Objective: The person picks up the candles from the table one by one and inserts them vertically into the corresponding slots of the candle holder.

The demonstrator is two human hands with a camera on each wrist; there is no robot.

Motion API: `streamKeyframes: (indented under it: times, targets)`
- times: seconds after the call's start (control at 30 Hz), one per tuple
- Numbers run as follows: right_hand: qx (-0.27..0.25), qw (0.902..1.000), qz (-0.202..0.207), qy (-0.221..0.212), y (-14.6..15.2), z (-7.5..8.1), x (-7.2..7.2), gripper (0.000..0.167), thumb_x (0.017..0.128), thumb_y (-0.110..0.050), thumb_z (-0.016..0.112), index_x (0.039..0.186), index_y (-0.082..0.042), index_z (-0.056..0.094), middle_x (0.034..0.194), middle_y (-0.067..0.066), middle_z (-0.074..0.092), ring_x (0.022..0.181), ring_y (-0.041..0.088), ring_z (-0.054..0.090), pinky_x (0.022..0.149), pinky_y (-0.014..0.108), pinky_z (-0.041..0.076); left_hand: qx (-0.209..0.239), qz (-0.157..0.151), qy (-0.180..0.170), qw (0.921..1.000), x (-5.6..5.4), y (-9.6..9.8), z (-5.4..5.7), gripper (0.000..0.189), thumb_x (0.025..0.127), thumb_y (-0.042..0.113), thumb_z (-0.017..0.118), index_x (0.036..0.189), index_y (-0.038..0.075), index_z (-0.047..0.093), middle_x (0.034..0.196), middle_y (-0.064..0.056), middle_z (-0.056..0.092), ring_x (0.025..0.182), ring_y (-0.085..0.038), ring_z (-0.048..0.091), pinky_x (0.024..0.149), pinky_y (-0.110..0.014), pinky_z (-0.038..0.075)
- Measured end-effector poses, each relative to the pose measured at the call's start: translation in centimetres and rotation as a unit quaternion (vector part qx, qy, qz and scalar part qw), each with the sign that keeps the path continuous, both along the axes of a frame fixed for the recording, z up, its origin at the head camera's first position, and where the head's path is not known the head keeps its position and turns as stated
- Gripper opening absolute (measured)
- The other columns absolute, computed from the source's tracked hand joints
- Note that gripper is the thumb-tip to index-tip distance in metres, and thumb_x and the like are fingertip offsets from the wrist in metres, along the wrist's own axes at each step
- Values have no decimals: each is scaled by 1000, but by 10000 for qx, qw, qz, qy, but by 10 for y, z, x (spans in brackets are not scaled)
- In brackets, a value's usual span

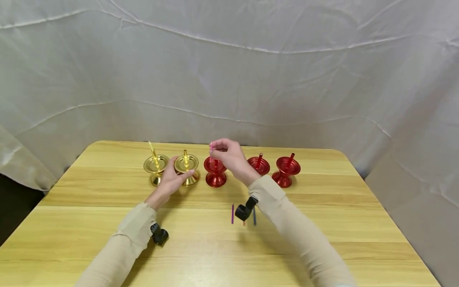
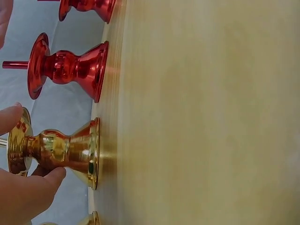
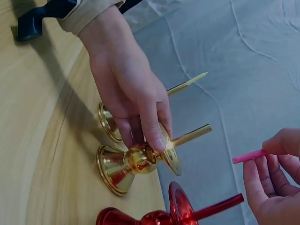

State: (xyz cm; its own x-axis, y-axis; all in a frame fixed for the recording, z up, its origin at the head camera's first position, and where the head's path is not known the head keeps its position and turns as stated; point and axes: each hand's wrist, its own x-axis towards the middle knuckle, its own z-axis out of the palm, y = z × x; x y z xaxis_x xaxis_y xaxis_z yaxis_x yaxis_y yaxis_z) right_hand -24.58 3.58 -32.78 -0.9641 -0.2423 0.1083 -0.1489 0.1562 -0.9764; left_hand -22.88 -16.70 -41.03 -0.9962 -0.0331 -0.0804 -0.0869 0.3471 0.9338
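My left hand (image 1: pixel 170 181) holds a gold candle holder (image 2: pixel 56 147), its thumb at the dish and its fingers about the stem; the holder stands upright on the table. The narrow tube of this holder (image 3: pixel 194 135) has no candle in it. Between thumb and fingertips, my right hand (image 1: pixel 231 158) pinches a pink candle (image 3: pixel 249 156). In the head view the candle appears over the nearest red candle holder (image 1: pixel 216 179), while the right wrist view shows it apart from the tubes. To the left, another gold holder (image 1: pixel 156 178) bears a yellow candle (image 1: pixel 152 148).
Two more red holders, a middle one (image 1: pixel 263 167) partly behind the right wrist and an end one (image 1: pixel 283 179), stand to the right. Purple (image 1: pixel 232 214), orange (image 1: pixel 244 223) and blue (image 1: pixel 255 217) candles lie on the wooden table (image 1: pixel 201 251). A pale cloth (image 1: pixel 229 87) hangs behind.
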Motion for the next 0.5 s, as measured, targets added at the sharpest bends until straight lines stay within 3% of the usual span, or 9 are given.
streamKeyframes:
  times: [0.37, 0.5]
  targets:
    - [328, 9987, -114, 374, -31, 6, -11, 15, 89, 2, 65, 103, 2, 66, 93, 9, 66, 87, 18, 61, 77, 23, 50, 1, -30, 117, 9999, 0, 0, 1, 83, 91, 20, 69, 151, -3, 16, 151, -26, 27, 139, -37, 25, 115, -47, 18]
    - [140, 9995, -102, 282, -38, 11, -18, 16, 89, 2, 64, 105, 2, 66, 97, 10, 65, 91, 18, 60, 80, 22, 50, -23, -20, 78, 10000, -1, -1, 2, 84, 91, 20, 69, 151, -3, 14, 151, -27, 25, 139, -38, 24, 115, -47, 18]
